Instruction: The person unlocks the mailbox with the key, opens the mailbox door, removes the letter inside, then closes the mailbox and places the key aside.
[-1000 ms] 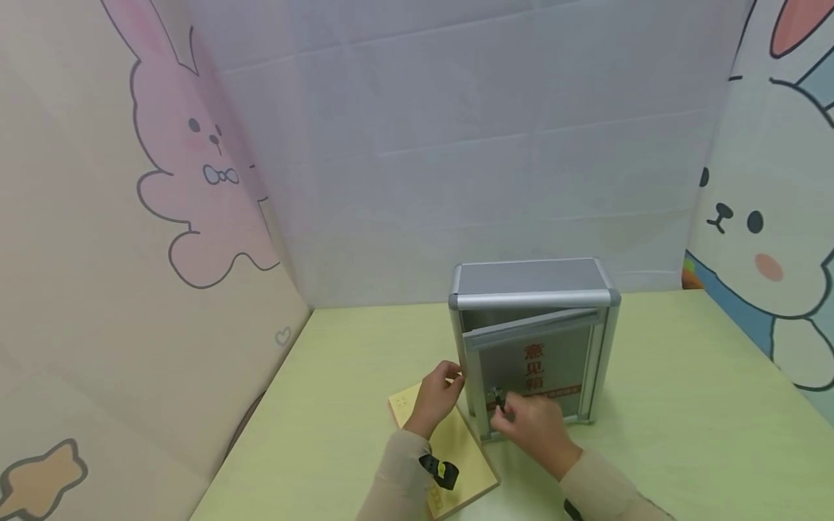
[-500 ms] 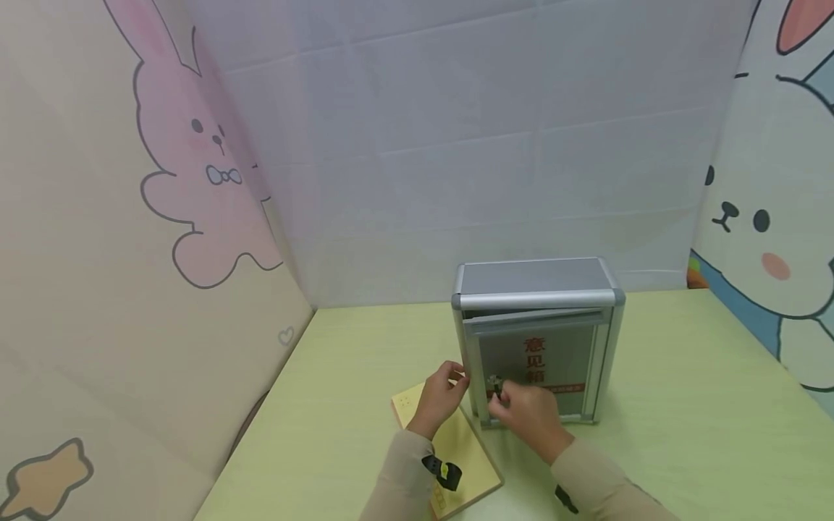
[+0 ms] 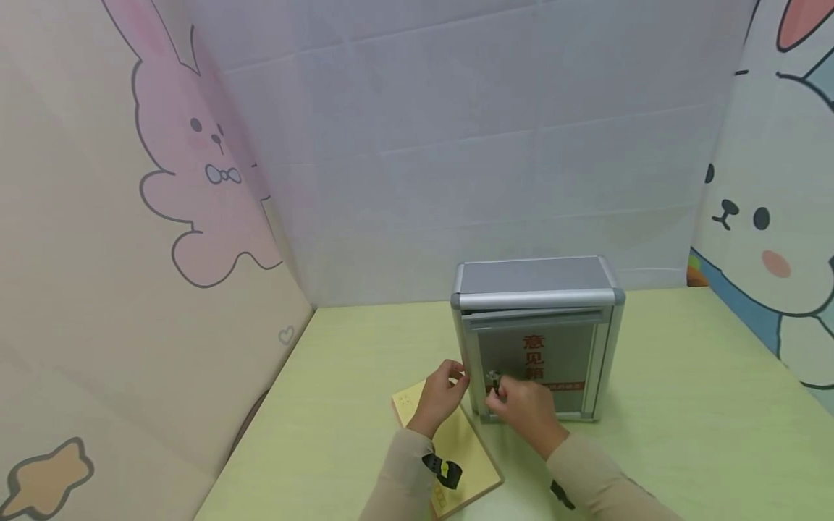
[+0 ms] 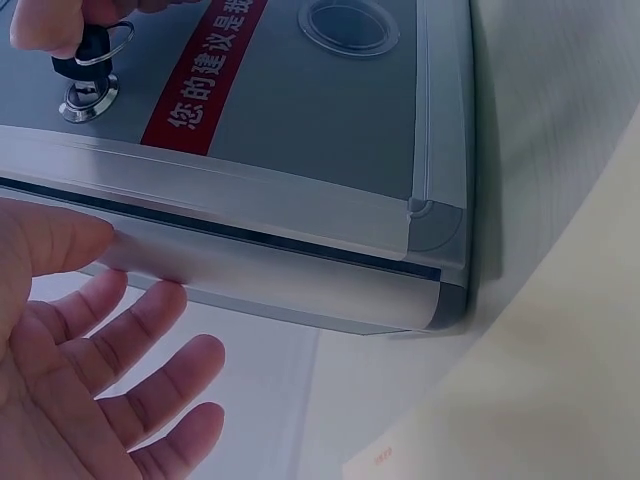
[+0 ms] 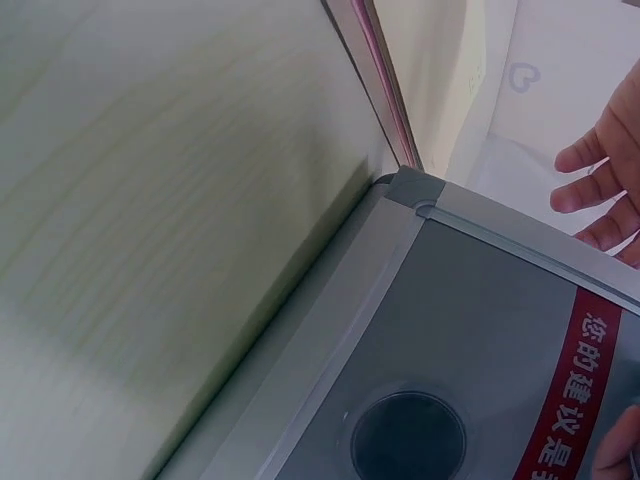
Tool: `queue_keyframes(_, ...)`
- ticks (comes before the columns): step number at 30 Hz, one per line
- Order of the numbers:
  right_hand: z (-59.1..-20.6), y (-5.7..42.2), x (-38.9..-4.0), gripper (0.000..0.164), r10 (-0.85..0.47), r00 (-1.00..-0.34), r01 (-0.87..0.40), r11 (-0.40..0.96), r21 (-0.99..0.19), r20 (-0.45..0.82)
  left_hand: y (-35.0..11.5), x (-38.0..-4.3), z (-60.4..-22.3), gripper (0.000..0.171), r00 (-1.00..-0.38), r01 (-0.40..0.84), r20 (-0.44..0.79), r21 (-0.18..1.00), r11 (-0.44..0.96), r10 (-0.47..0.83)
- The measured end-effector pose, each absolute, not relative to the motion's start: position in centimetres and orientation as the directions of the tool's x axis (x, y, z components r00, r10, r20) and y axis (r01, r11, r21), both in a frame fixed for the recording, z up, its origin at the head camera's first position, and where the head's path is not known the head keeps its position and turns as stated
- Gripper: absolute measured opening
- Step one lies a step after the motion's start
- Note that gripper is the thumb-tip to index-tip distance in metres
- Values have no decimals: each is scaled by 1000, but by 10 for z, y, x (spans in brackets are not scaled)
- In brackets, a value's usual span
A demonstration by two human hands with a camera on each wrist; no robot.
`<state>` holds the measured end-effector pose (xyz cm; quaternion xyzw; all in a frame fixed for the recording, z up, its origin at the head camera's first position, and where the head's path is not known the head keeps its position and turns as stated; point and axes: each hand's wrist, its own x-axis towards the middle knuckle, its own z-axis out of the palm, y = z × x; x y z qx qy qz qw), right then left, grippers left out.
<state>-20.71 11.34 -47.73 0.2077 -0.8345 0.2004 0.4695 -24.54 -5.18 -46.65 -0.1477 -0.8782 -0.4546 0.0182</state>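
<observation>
A grey suggestion box (image 3: 537,278) with a silver metal frame stands upright on the table. Its front door (image 3: 565,354) has red lettering and sits slightly ajar along the top left. My right hand (image 3: 529,412) pinches a black-headed key (image 4: 93,45) in the door's round lock (image 4: 88,100); a metal ring hangs from the key. At the box's left side, my left hand (image 3: 441,396) touches the frame edge with thumb and fingertips, the other fingers loosely spread in the left wrist view. In the right wrist view only a fingertip of the right hand shows.
Under my left forearm, a yellow pad or stack of paper (image 3: 465,463) lies slantwise close to the box's left front corner. The pale green table (image 3: 684,405) extends on both sides. A light cloth backdrop (image 3: 417,181) hangs behind the box.
The door has swung inward from a wider gap to nearly flush with the frame, carried by my right hand on the key. My left hand stays at the box's left edge.
</observation>
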Motion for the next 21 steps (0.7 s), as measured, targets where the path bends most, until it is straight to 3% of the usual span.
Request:
queue_keyframes(10,-472,111,-206,34,-139,-566,-509,835,-212,813,-52,-245,-467,14,-954,280,163,789,547,252)
queue_keyframes(21,-472,110,-209,35,-120,-583,-497,835,-236,803,-51,-245,-466,13,-957,270,161,801,535,242)
